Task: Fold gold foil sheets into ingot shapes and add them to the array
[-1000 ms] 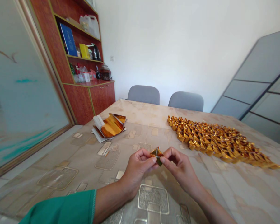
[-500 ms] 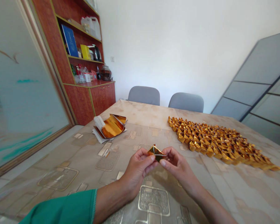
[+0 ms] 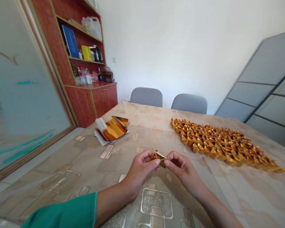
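Table (image 3: 61, 164) with a patterned cloth fills my view. A big spread of folded gold pieces (image 3: 223, 144) lies at 2 o'clock from the hands, and a curled stack of gold foil sheets (image 3: 112, 128) at 10 o'clock. Left hand (image 3: 139, 171) and right hand (image 3: 182, 169) meet mid-table. Each pinches one end of a small folded gold paper (image 3: 159, 156) between thumb and forefinger, just above the cloth. I judge it featherlight, thin and slick-faced, easily creased or crushed. Best taken at the folded corners, fingertips only. Look: shiny gold-orange, pointed, flattish, darker underneath.
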A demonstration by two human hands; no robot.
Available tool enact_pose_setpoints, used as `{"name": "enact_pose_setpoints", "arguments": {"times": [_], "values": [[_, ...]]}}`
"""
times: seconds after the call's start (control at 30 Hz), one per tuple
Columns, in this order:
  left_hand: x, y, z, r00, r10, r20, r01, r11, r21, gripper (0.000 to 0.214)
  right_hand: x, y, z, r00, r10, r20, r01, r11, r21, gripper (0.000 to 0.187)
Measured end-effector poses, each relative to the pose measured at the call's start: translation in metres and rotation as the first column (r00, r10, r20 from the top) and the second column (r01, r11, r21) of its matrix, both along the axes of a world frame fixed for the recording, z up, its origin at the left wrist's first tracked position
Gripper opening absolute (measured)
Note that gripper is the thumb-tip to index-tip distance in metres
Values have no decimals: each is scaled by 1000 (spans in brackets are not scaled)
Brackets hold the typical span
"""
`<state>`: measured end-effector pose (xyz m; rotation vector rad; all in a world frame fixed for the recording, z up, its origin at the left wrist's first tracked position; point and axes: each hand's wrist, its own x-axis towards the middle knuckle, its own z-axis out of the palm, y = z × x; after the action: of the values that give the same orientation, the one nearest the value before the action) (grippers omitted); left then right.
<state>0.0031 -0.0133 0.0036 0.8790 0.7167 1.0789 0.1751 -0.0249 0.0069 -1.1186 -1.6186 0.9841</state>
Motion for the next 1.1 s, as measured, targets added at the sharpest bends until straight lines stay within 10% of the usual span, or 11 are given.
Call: {"name": "enact_pose_setpoints", "arguments": {"times": [1.1], "values": [[-2,4,-3,988,75,-132,-67,996,63,22,-2,2,-4,999,29,-26,-30,999,-37,33]]}}
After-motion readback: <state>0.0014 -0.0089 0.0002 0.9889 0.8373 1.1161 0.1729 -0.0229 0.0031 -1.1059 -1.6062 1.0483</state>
